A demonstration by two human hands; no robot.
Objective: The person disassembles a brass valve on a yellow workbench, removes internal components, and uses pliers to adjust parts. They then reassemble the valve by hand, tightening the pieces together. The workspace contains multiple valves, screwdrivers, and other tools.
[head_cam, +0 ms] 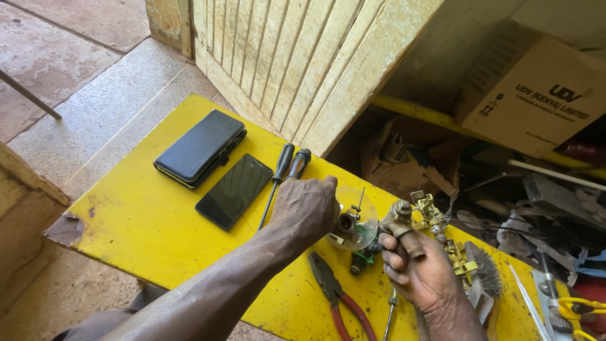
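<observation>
Brass tap (404,226), the thing in hand, sits toward the counter's right end, gripped in the right hand (421,273). It looks heavy for its size, rigid and hard, with a threaded stub poking out below the fingers; I judge the thick body the safest place to hold, since threads and thin levers would bite or bend.

Going from the left end of the yellow counter (145,233): a black wallet case (201,148) lies near the far edge, a dark phone (234,191) just beside it, then two screwdrivers (284,170) with handles toward the far edge. Next comes the left hand (307,208), fingers curled and closed down over a clear round plastic disc (356,224) with a small metal fitting in it; exactly what the fingertips pinch is hidden. Red-handled pliers (338,297) lie near the front edge below it. The right hand is wrapped firmly shut around the tap. More brass fittings (442,230) and a wire brush (485,278) lie just right of it.
</observation>
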